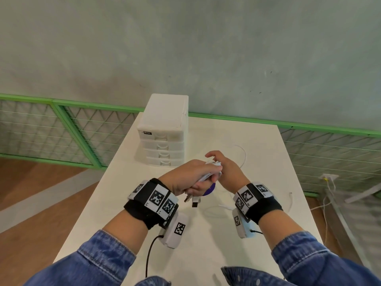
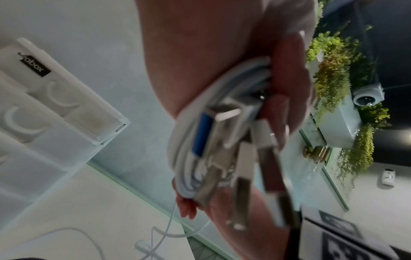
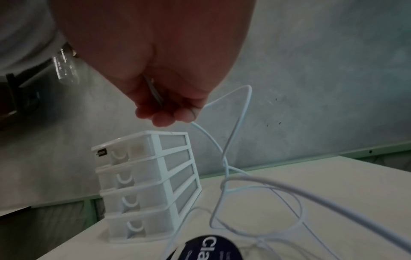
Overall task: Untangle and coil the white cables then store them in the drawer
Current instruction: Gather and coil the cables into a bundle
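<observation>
My left hand (image 1: pixel 185 176) grips a coiled bundle of white cables (image 1: pixel 213 164) above the white table (image 1: pixel 115 203). Several USB plugs (image 1: pixel 194 201) hang from below its fist. In the left wrist view the coil (image 2: pixel 191 140) lies against the palm, with the plugs (image 2: pixel 242 176) dangling and the fingers (image 2: pixel 286 84) curled round it. My right hand (image 1: pixel 228 172) is right beside the bundle and pinches a loose white cable (image 3: pixel 240 114), which trails down in loops onto the table. The white drawer unit (image 1: pixel 165 131) stands behind the hands with all its drawers closed.
Loose white cable (image 1: pixel 244 155) curves over the table to the right, and more lies near my right wrist (image 1: pixel 218 207). A dark round labelled object (image 3: pixel 213 246) sits on the table under the hands. A green mesh fence (image 1: pixel 61 129) runs behind the table.
</observation>
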Motion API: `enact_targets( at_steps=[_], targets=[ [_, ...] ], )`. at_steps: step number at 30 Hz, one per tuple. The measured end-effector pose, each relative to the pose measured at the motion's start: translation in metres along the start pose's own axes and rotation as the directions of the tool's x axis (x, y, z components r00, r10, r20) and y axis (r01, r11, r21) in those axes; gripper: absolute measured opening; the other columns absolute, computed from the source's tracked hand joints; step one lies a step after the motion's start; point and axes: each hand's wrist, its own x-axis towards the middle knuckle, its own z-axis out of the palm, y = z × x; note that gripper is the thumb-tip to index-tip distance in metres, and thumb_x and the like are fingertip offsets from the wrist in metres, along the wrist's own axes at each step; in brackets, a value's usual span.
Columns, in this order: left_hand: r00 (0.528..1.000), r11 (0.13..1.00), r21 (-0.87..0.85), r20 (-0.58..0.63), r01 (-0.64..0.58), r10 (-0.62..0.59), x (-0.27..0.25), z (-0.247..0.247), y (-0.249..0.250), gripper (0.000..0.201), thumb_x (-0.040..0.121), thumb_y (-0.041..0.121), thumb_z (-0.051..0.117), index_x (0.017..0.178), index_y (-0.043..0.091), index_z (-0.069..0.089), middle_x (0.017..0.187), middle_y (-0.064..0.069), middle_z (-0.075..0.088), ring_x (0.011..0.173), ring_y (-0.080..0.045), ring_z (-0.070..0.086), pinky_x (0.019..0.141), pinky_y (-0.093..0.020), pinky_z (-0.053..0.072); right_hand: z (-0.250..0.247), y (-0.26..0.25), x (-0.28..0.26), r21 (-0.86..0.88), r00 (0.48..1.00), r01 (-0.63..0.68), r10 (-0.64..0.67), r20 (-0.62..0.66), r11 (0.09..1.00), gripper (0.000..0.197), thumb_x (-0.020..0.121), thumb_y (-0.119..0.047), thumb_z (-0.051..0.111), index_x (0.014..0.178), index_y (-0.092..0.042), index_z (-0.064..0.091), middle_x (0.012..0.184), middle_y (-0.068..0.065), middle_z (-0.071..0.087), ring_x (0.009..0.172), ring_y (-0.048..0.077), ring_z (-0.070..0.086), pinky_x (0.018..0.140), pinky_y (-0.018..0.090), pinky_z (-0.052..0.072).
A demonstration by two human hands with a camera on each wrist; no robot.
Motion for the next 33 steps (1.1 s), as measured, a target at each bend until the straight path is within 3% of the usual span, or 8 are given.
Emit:
enact_targets(
  at_steps=[4,8,12,15,18,21,26,33],
  targets=[
    [0.996,0.979,-0.186,-0.004,-0.087,0.088,0.002,-0.004,-0.005,0.036,0.095,0.034,0.04,0.067,0.013,0.049,0.035,0.004,0.028,0.026,-0.008,0.019,0.037,-0.018,0.013,0.013,-0.004,-0.008,0.069,0.998,-0.057,0.058,-0.014,0.996,0.018,0.092,-0.017,0.047,0.109,-0.015,0.05,0.085,0.004,0.064,0.075,0.02,0.059,0.067,0.03,0.045],
    [0.983,0.871,-0.46,-0.024,-0.172,0.181,0.003,-0.009,-0.005,0.041,0.095,0.036,0.033,0.066,0.012,0.048,0.031,0.007,0.029,0.022,-0.006,0.021,0.035,-0.019,0.017,0.021,-0.009,-0.016,0.054,0.997,-0.066,0.064,0.032,0.996,0.022,0.094,-0.01,0.04,0.082,-0.022,0.054,0.067,-0.009,0.051,0.059,0.009,0.045,0.064,0.028,0.034],
    [0.962,0.762,-0.59,-0.111,-0.267,0.251,0.003,-0.011,0.001,0.041,0.093,0.043,0.034,0.067,0.013,0.046,0.03,0.008,0.029,0.023,-0.005,0.023,0.039,-0.024,0.017,0.032,-0.004,-0.023,-0.007,0.973,-0.131,0.13,0.19,0.991,0.021,0.095,-0.011,0.039,0.105,0.0,0.054,0.064,-0.006,0.049,0.057,0.009,0.045,0.056,0.022,0.031],
    [0.923,0.655,-0.65,-0.257,-0.384,0.286,0.007,-0.011,0.003,0.044,0.086,0.054,0.037,0.071,0.013,0.043,0.033,0.008,0.03,0.026,-0.004,0.025,0.037,-0.019,0.026,0.04,-0.001,-0.028,0.014,0.941,-0.223,0.212,0.264,0.975,0.018,0.095,-0.022,0.041,0.1,-0.013,0.056,0.071,-0.006,0.055,0.064,0.017,0.059,0.056,0.014,0.037],
    [0.848,0.539,-0.657,-0.446,-0.528,0.287,0.014,-0.013,0.001,0.042,0.074,0.056,0.042,0.074,0.014,0.043,0.037,0.009,0.032,0.03,-0.004,0.028,0.04,-0.018,0.031,0.041,-0.003,-0.031,0.067,0.926,-0.264,0.233,0.296,0.962,0.013,0.093,-0.024,0.044,0.09,-0.028,0.056,0.081,-0.011,0.057,0.075,0.022,0.068,0.06,0.021,0.043],
    [0.753,0.502,-0.584,-0.609,-0.638,0.249,0.019,-0.018,0.001,0.037,0.07,0.052,0.05,0.072,0.016,0.042,0.041,0.01,0.034,0.034,-0.003,0.031,0.043,-0.017,0.032,0.04,-0.006,-0.031,0.037,0.897,-0.313,0.283,0.34,0.949,0.012,0.092,-0.026,0.043,0.091,-0.026,0.055,0.091,-0.003,0.061,0.065,0.021,0.067,0.058,0.028,0.049],
    [0.596,0.55,-0.403,-0.769,-0.731,0.23,0.016,-0.033,0.006,0.031,0.095,0.037,0.044,0.071,0.017,0.041,0.047,0.009,0.04,0.041,-0.007,0.038,0.047,-0.018,0.036,0.046,0.003,-0.04,-0.057,0.819,-0.4,0.384,0.426,0.915,0.018,0.093,-0.021,0.036,0.092,-0.019,0.054,0.096,0.0,0.058,0.046,0.015,0.058,0.044,0.023,0.045],
    [0.306,0.797,0.186,-0.855,-0.574,0.42,0.017,-0.057,-0.01,0.015,0.092,0.017,0.058,0.093,0.01,0.045,0.06,-0.001,0.049,0.05,-0.017,0.047,0.057,-0.032,0.045,0.028,0.008,-0.038,-0.062,0.96,-0.119,0.131,0.246,0.991,0.021,0.093,-0.024,0.044,0.081,-0.024,0.062,0.07,-0.008,0.058,0.062,0.01,0.05,0.062,0.027,0.04]
  ],
)
